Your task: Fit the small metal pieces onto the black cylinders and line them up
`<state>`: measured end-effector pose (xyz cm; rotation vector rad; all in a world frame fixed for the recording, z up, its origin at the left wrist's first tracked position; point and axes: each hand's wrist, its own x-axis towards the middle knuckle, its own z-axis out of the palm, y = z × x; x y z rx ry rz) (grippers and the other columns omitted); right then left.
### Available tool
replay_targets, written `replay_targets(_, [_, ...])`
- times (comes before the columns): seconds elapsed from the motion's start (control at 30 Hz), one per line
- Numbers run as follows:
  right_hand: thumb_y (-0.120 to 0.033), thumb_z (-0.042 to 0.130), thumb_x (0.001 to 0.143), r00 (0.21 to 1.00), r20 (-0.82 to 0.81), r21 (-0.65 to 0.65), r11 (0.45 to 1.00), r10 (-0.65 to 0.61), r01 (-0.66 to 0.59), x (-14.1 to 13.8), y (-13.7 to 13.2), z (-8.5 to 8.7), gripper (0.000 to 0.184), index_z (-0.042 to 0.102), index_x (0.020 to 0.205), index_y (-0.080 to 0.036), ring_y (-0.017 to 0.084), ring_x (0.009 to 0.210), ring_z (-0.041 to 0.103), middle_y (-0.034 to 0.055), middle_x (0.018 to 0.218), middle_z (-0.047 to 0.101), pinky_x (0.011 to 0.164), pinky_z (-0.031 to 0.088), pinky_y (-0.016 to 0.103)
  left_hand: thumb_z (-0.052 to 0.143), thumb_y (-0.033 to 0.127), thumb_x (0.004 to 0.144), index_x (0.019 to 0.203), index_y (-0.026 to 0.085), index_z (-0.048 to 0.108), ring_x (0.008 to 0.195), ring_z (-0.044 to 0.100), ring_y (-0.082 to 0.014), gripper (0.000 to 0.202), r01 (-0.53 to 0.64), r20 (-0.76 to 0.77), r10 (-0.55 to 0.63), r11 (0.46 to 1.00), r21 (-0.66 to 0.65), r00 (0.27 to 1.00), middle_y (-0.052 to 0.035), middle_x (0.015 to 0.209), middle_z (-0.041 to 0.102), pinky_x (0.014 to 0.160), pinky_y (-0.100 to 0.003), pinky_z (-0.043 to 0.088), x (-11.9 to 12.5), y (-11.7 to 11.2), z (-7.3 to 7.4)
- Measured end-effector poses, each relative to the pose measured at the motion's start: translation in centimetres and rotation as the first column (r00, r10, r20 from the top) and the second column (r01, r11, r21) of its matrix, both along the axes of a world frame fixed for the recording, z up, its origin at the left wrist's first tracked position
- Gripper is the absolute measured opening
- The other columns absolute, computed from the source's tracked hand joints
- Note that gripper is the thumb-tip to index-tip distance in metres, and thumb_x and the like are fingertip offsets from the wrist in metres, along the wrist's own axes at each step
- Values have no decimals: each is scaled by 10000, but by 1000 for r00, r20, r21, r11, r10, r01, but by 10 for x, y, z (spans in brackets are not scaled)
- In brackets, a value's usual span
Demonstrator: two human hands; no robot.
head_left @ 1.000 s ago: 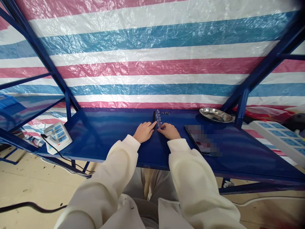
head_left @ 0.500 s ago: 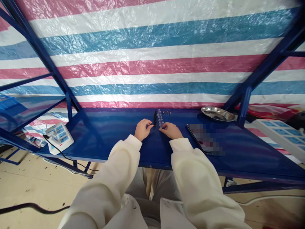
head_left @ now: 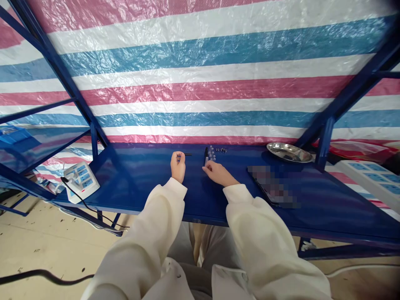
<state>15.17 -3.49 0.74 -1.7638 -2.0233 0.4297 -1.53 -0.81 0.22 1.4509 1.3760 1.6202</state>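
Observation:
My left hand (head_left: pixel 178 165) is raised a little over the blue shelf (head_left: pixel 140 183), fingers closed in a pinch on a thin dark rod (head_left: pixel 186 154) that sticks out to the right. My right hand (head_left: pixel 216 172) rests on the shelf with fingertips closed against the near end of a row of small clear pieces (head_left: pixel 211 153). A short black strip (head_left: pixel 206 153) lies just left of that row. Several tiny dark parts (head_left: pixel 221 150) lie behind it.
A round metal dish (head_left: pixel 289 152) sits at the back right by a blue upright post (head_left: pixel 323 141). A dark flat tablet (head_left: pixel 271 188) lies right of my right hand. A white power strip (head_left: pixel 80 180) with cable sits at the left edge.
My left hand has pulled away to the left from the row of pieces, lifted, and now pinches a thin dark rod. My right hand has stayed at the row.

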Motion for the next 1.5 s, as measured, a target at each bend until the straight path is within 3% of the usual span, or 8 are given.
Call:
replay_targets(0.17, [-269, 363, 918, 993, -56, 51, 994, 99, -97, -22, 10, 19, 173, 513, 864, -201, 165, 662, 588, 30, 699, 631, 637, 369, 236, 457, 260, 879, 832, 194, 497, 749, 531, -105, 91, -55, 52, 53, 998, 25, 997, -5, 852, 563, 755, -230, 448, -2, 4, -4])
replay_targets(0.5, [-303, 322, 934, 977, -69, 93, 977, 200, -194, -36, 7, -5, 201, 494, 918, -201, 180, 660, 595, 32, 724, 623, 627, 365, 239, 441, 297, 892, 856, 196, 504, 794, 558, -108, 125, -84, -2, 84, 996, 40, 996, -16, 894, 588, 765, -232, 457, -4, 8, -11])
replay_targets(0.87, [-288, 346, 925, 981, -15, 87, 977, 196, -194, -33, 5, -7, 163, 483, 871, -217, 182, 655, 596, 24, 715, 623, 606, 342, 230, 488, 334, 880, 954, 185, 611, 819, 576, -136, 208, -31, -33, 37, 984, 174, 999, -69, 1005, 605, 689, -247, 459, -4, -1, 0])
replay_targets(1.13, [-305, 383, 910, 980, -101, 140, 978, 170, -155, -35, 3, -6, 146, 496, 883, -215, 183, 658, 600, 23, 716, 630, 608, 349, 236, 489, 321, 883, 838, 174, 665, 853, 578, -149, 234, 72, -166, -44, 984, 165, 985, -69, 950, 598, 619, -239, 429, -2, -9, 6])
replay_targets(1.33, [-330, 449, 875, 972, -171, 263, 958, 163, -114, -33, 6, -10, 151, 538, 891, -210, 167, 605, 574, 9, 663, 621, 581, 338, 237, 588, 272, 808, 802, 158, 647, 748, 567, -118, 128, 115, -69, -107, 986, 118, 992, -60, 937, 617, 612, -230, 422, 0, -5, 5])
replay_targets(1.5, [-335, 473, 863, 971, -176, 316, 944, 159, -97, -33, 8, -13, 170, 570, 868, -195, 153, 548, 538, -1, 604, 590, 558, 325, 237, 656, 338, 745, 805, 149, 655, 695, 570, -109, 198, 242, 157, -246, 969, 39, 957, -45, 835, 654, 681, -246, 456, 0, 0, 0])
